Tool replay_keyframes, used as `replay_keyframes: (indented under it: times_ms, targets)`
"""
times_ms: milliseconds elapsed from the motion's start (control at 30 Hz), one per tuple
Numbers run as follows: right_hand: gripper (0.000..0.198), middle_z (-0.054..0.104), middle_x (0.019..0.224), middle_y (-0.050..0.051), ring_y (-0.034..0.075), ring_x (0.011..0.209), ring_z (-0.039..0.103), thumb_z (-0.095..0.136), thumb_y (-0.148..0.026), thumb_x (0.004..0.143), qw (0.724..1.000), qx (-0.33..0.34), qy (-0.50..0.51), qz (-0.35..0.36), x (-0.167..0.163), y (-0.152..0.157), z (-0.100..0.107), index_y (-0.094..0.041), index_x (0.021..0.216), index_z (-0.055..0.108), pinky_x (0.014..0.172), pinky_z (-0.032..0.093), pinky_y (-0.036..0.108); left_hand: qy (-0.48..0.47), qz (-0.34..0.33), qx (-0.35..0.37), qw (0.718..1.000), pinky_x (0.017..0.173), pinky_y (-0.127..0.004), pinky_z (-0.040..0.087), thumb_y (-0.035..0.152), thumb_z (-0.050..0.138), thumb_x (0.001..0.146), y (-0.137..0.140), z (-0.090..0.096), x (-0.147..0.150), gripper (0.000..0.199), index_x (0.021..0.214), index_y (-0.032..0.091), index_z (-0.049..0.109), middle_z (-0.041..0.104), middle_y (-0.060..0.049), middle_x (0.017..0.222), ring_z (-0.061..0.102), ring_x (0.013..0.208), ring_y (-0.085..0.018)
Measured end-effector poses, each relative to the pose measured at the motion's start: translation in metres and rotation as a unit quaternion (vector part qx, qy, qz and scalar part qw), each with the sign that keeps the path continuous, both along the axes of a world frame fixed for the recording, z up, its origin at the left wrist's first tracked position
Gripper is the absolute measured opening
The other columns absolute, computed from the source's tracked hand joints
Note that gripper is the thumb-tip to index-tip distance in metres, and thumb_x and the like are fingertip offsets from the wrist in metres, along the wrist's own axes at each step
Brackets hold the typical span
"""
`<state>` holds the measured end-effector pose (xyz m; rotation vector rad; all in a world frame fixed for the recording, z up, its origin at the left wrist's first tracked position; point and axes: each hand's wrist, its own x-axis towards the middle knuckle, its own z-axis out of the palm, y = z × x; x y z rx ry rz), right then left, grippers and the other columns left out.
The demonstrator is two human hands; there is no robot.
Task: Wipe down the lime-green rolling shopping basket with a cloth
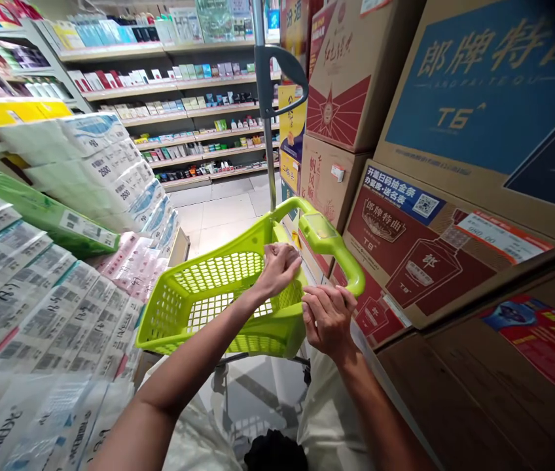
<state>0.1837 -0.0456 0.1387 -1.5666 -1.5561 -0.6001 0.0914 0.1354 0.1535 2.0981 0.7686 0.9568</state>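
A bright green plastic shopping cart (pixel 199 261) stands in front of me, with perforated walls and nothing visible inside its basket. Its thick looped handle (pixel 355 268) is on the right side. My right hand (pixel 326 317) has its fingers curled over the near end of that handle, where it meets the basket rim. Over the basket's right part is my left hand (pixel 280 269), closed, near the rim and the child-seat end; whatever its fingers hold, if anything, is hidden. Beyond the handle rises a metal pole (pixel 270 157) with a grey hook-shaped grip (pixel 282 82).
Stacked liquor cartons (pixel 419 255) stand close along the right. Packs of tissue paper (pixel 36 294) are piled on the left, with a green pack (pixel 56 216) among them. Shelves (pixel 174 85) of boxed goods cross the back. Pale floor tiles (pixel 213 209) show beyond the cart.
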Motion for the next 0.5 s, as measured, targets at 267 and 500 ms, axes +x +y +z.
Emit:
replay_keyframes:
  times_ms: [267,500]
  targets:
    - [0.016,0.078,0.101,0.001,0.024,0.101,0.064,0.051,-0.026,0.096,1.000,-0.003,-0.005,-0.023,0.008,0.015,-0.002,-0.027,0.089,0.065,0.110,0.030,0.045,-0.116,0.058,-0.162,0.978,0.098,-0.049,0.053,0.030,0.089,0.073,0.048,0.003,0.027,0.036,0.103,0.022,0.070,0.052,-0.010,0.105,0.057,0.102,-0.027]
    - [0.015,0.077,0.097,0.002,0.023,0.097,0.063,0.051,-0.024,0.095,1.000,-0.001,-0.020,-0.012,0.022,0.030,-0.002,-0.027,0.092,0.065,0.111,0.030,0.044,-0.038,0.056,-0.150,0.986,0.079,-0.037,0.057,0.053,0.081,0.081,0.025,0.000,0.021,0.037,0.101,0.024,0.070,0.052,-0.006,0.097,0.058,0.082,-0.019]
